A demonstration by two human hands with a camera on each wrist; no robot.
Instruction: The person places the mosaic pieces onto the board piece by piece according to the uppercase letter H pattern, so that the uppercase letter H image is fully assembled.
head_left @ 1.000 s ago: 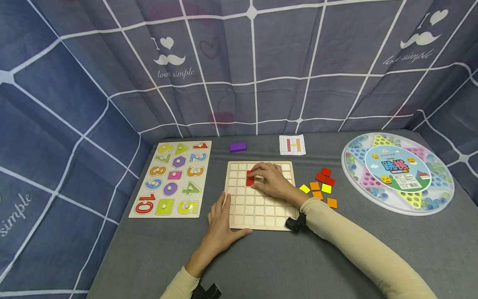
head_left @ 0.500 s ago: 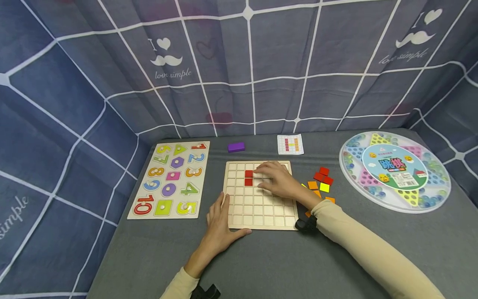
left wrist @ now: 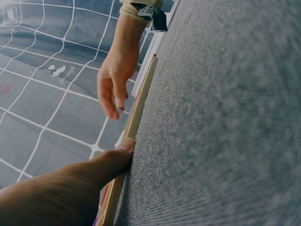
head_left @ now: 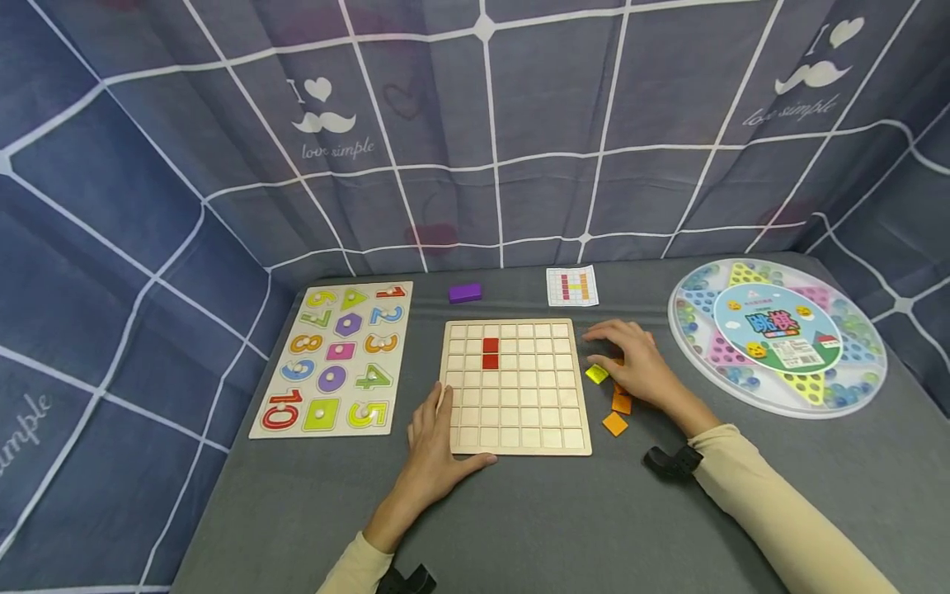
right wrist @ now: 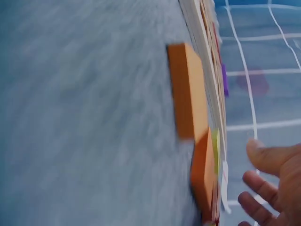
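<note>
A square wooden grid board point(head_left: 516, 415) lies on the grey cloth, with two red square tiles point(head_left: 491, 361) set in neighbouring cells of one column. My left hand point(head_left: 430, 452) rests at its near left corner, fingers along the left side and thumb against the front edge. Right of the board, my right hand point(head_left: 634, 367) hovers over loose tiles, its fingers spread and holding nothing. A yellow tile point(head_left: 597, 374) and orange tiles point(head_left: 615, 424) show beside that hand; it hides the red ones in the head view. Close up in the right wrist view stands an orange tile point(right wrist: 190, 94).
A small printed pattern card point(head_left: 572, 286) and a purple block point(head_left: 465, 293) lie behind the board. To the left is a number-and-shape puzzle board point(head_left: 330, 359). A round Chinese checkers set point(head_left: 777, 338) lies at the right. Patterned curtains point(head_left: 416, 148) enclose the back and sides.
My right hand has left the red tiles on the board and moved right, over the loose tiles. My left hand has stayed at the board's corner.
</note>
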